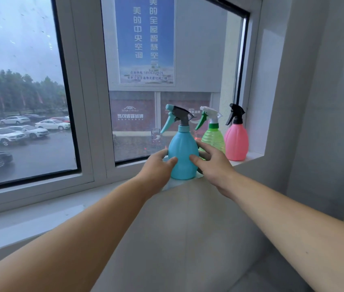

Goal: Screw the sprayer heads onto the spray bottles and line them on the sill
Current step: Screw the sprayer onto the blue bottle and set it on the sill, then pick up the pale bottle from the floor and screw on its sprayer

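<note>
Both bare forearms reach up from the lower frame. Left hand (156, 165) and right hand (213, 163) clasp the sides of a blue plastic spray bottle (183, 152), upright on the white sill (251, 155), centre frame. Right of it: green translucent bottle (214, 138), then pink bottle (236, 142), sprayer heads fitted.

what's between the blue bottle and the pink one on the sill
The green bottle stands between the blue bottle and the pink bottle, sprayer head on; the head view shows it.
</note>
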{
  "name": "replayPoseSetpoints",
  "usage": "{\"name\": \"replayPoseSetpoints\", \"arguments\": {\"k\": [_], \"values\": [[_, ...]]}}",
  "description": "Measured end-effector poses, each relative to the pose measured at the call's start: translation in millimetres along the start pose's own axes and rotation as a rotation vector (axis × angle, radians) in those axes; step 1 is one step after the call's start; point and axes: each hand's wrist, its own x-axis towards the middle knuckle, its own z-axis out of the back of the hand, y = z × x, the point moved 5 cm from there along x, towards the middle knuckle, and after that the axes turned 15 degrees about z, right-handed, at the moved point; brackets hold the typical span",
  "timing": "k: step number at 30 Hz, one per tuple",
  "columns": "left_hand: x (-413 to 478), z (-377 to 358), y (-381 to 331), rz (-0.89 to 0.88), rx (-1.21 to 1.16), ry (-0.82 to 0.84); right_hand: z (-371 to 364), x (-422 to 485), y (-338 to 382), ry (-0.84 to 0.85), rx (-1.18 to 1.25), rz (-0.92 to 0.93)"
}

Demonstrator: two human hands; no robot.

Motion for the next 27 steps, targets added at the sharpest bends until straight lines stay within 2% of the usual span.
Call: {"name": "replayPoseSetpoints", "arguments": {"k": [8,13,18,22,24,27], "values": [[2.9,-0.3,-4.9,0.008,-0.007,-0.002,-0.8,5.3,-1.6,-0.013,-0.011,0.002],[-1.9,-0.8,-4.1,0.022,0.035,-0.009,1.4,0.2,1.3,-0.004,-0.107,0.007],[-30.9,5.4,-11.2,0.005,0.148,-0.125,22.5,-18.3,8.8,-0.057,-0.189,0.013],[-68.4,9.8,-7.6,-0.011,0.044,-0.140,46.3,-50.3,3.5,-0.091,-0.162,-0.011],[-86.3,4.4,-1.5,-0.032,-0.015,-0.114,58.5,-70.1,-3.7,-0.114,-0.118,-0.040],[-97.0,-18.2,18.7,-0.016,-0.129,0.036,74.5,-100.5,-17.8,-0.148,-0.087,-0.094]]}}
